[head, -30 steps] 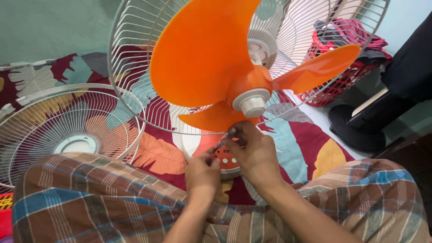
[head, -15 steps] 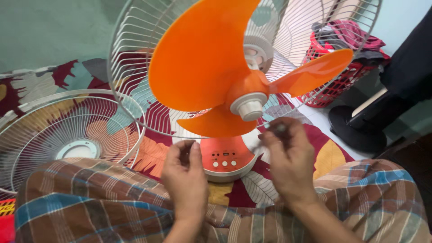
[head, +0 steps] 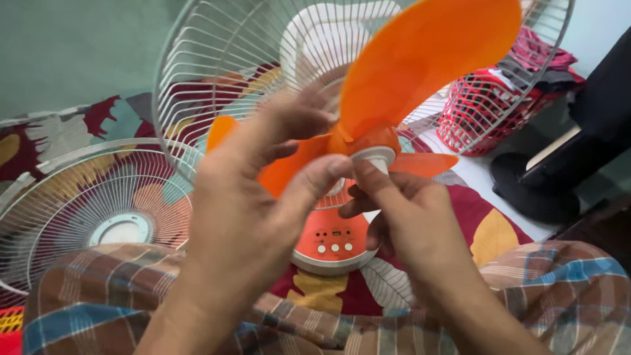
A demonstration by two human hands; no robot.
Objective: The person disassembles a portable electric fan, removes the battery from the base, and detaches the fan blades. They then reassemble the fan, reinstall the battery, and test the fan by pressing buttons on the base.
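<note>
An orange three-bladed fan blade (head: 427, 59) sits on a table fan with a white rear wire guard (head: 217, 72) and an orange and white base (head: 332, 243) with small buttons. My left hand (head: 253, 197) is raised in front of the blade, fingers curled on the orange hub and one blade. My right hand (head: 407, 217) is just below the hub, its thumb and fingers pinching the white hub cap (head: 373, 158).
The fan's detached front wire guard (head: 98, 210) lies flat at the left on a patterned red floor mat (head: 486, 230). A red basket (head: 486, 105) with clothes stands at the back right. A black object (head: 572, 151) sits at the right. My checked-cloth-covered knees (head: 565, 289) fill the foreground.
Both hands rose from near the fan's base up to the blade hub. The view moved closer to the fan, and the blades have turned.
</note>
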